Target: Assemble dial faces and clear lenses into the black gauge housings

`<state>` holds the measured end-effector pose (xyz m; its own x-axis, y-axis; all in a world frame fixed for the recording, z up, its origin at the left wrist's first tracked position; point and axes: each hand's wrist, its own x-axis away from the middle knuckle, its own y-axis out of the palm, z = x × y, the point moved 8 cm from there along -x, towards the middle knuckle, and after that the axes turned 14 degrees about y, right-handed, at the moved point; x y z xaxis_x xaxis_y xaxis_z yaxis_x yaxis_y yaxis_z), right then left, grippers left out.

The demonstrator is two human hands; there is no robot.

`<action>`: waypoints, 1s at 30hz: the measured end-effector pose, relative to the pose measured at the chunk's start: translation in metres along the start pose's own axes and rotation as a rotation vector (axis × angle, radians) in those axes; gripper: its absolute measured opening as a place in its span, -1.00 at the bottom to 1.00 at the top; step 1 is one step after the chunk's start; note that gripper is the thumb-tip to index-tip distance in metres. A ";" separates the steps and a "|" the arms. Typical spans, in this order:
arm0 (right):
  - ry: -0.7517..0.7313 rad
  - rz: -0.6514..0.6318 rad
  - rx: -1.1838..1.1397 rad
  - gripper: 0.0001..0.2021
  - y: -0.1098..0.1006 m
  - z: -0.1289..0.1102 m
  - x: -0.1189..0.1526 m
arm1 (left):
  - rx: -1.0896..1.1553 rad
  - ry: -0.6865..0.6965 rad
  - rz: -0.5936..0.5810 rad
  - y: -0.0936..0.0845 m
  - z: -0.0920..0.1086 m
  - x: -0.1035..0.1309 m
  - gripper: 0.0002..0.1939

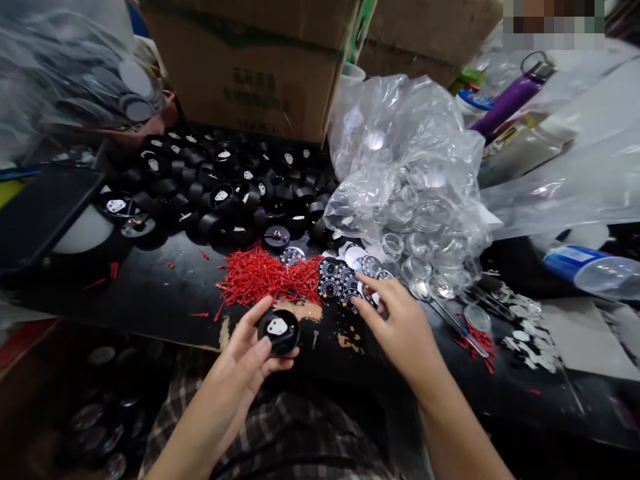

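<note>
My left hand [245, 357] holds a round black casing [279, 330] with a white plate inside, just above the near edge of the black table [150, 293]. My right hand [395, 320] reaches forward, its fingertips on a cluster of printed dial discs [340, 279]. Whether it has pinched one disc I cannot tell. A heap of small red pointers [265, 275] lies just beyond my left hand. Many more black casings [220, 190] are piled at the back of the table.
A clear plastic bag of round transparent covers [415, 193] sits right of the discs. Cardboard boxes [250, 67] stand behind. A purple bottle [510, 100] and a plastic water bottle [595, 270] lie at right. Small metal parts [525, 320] are scattered near the right edge.
</note>
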<state>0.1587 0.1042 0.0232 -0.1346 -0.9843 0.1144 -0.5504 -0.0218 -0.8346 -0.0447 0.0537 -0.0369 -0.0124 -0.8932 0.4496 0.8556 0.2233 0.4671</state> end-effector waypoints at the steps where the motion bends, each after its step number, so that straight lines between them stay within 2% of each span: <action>1: 0.048 0.009 0.076 -0.63 -0.002 0.013 -0.004 | 0.013 -0.005 -0.034 0.006 -0.003 0.000 -0.53; 4: 0.045 -0.028 0.218 -0.60 0.004 0.028 -0.011 | 0.102 -0.044 -0.105 0.020 -0.016 0.002 -0.67; 6: 0.039 -0.016 0.172 -0.70 0.004 0.026 -0.011 | 0.167 -0.067 -0.130 0.026 -0.021 0.004 -0.69; 9: 0.119 -0.099 -0.081 -0.89 0.008 0.020 -0.010 | 0.242 -0.125 -0.195 0.033 -0.025 0.009 -0.72; 12: 0.199 -0.268 -0.378 -0.85 0.020 0.009 -0.007 | 0.279 -0.167 -0.213 0.037 -0.024 0.010 -0.71; 14: 0.217 -0.304 -0.478 -0.79 0.024 0.006 -0.007 | 0.279 -0.134 -0.167 0.035 -0.019 0.005 -0.68; 16: 0.228 -0.251 -0.459 -0.74 0.022 0.010 -0.010 | 0.272 -0.071 -0.107 0.032 -0.013 0.000 -0.65; 18: 0.185 -0.132 -0.392 -0.75 0.013 0.015 -0.014 | 0.267 -0.016 -0.061 0.028 -0.009 -0.003 -0.65; 21: 0.054 0.084 -0.329 -0.83 -0.007 0.010 -0.013 | 0.287 -0.012 -0.062 0.030 -0.009 -0.003 -0.68; 22: 0.022 0.111 -0.334 -0.85 -0.010 0.005 -0.011 | 0.307 -0.027 -0.082 0.033 -0.010 -0.003 -0.69; 23: 0.014 0.094 -0.353 -0.86 -0.010 0.000 -0.009 | 0.333 -0.045 -0.102 0.037 -0.011 -0.003 -0.69; 25: 0.050 -0.053 -0.429 -0.87 0.001 -0.009 -0.004 | 0.379 -0.059 -0.109 0.042 -0.010 -0.004 -0.67; 27: 0.107 -0.195 -0.496 -0.84 0.013 -0.017 0.000 | 0.390 -0.009 -0.041 0.039 -0.004 -0.010 -0.66; 30: 0.135 -0.230 -0.506 -0.77 0.018 -0.023 0.001 | 0.348 0.115 0.106 0.025 0.008 -0.018 -0.68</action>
<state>0.1295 0.1073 0.0206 -0.0506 -0.9323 0.3581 -0.8993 -0.1134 -0.4223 -0.0266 0.0785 -0.0275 0.1417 -0.8915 0.4303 0.6220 0.4183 0.6619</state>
